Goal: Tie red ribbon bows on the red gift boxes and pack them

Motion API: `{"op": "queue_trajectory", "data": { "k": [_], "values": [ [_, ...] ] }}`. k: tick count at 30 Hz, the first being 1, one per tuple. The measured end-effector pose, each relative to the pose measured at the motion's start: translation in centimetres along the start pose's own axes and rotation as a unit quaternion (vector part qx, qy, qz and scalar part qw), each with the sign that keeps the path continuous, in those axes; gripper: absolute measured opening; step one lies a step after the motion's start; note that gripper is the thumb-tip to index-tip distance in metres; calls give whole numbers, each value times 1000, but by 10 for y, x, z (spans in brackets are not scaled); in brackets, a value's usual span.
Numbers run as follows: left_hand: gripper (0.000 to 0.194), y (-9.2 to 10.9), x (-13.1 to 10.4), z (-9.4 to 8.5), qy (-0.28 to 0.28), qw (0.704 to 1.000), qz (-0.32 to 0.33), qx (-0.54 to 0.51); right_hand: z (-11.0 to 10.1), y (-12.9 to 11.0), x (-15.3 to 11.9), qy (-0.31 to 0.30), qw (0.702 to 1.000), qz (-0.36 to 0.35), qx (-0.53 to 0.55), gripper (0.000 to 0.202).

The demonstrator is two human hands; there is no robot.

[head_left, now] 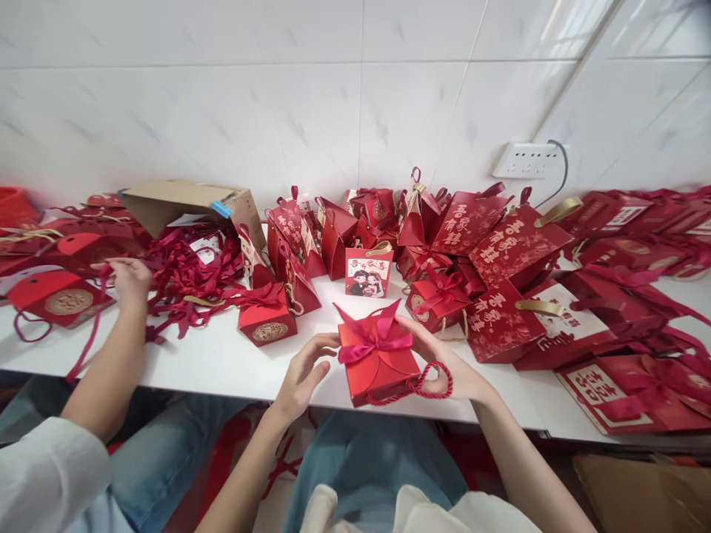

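A red gift box (383,370) with a magenta ribbon bow (375,344) on top sits in front of me at the table's near edge. My right hand (444,363) holds it by its right side, fingers partly hidden behind the bow. A twisted red cord handle (436,381) loops from the box's front over that hand. My left hand (304,374) is on the other side, fingers apart, with the fingertips at the box's left edge. Left of it stands another bowed red box (266,322) with a gold round emblem. Behind is a small box with a printed couple (367,274).
At the left, a co-worker's hand (127,277) pinches a dark red ribbon. Beside it a cardboard carton (194,196) lies with a pile of ribbons (189,277) spilling out. Many red boxes (514,244) crowd the right side. A power strip (522,161) is on the tiled wall.
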State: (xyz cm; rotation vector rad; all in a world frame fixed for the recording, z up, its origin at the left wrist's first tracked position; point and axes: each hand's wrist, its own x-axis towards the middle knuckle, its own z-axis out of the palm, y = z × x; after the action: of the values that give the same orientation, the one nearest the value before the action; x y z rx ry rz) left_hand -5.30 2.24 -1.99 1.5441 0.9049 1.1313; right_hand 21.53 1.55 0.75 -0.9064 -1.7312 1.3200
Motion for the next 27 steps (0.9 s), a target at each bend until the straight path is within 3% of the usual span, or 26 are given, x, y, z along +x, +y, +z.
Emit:
{"op": "queue_trajectory", "data": {
  "k": [2, 6, 9, 11, 14, 19, 25, 27],
  "values": [
    [19, -3, -3, 0, 21, 999, -8, 35, -7, 11, 3, 17, 999, 1, -31, 71],
    [33, -13, -14, -5, 37, 998, -26, 38, -11, 40, -3, 216, 973, 41, -75, 51],
    [38, -13, -12, -7, 121, 992, -14, 23, -5, 44, -14, 331, 940, 43, -72, 37],
    [34, -9, -2, -5, 172, 984, -15, 45, 3, 38, -19, 369, 922, 40, -108, 29],
    [21, 1, 21, 3, 195, 976, -41, 90, 16, 28, -20, 369, 917, 23, -151, 26],
    [26, 1, 42, 20, 118, 982, -111, 99, 34, 30, -15, 323, 936, 70, -122, 37],
    [12, 7, 22, 25, 67, 984, -124, 107, 35, 44, -16, 297, 943, 117, -94, 50],
    [10, 16, 12, 24, 17, 987, -131, 87, 31, 49, -12, 279, 950, 111, -89, 52]
  ]
}}
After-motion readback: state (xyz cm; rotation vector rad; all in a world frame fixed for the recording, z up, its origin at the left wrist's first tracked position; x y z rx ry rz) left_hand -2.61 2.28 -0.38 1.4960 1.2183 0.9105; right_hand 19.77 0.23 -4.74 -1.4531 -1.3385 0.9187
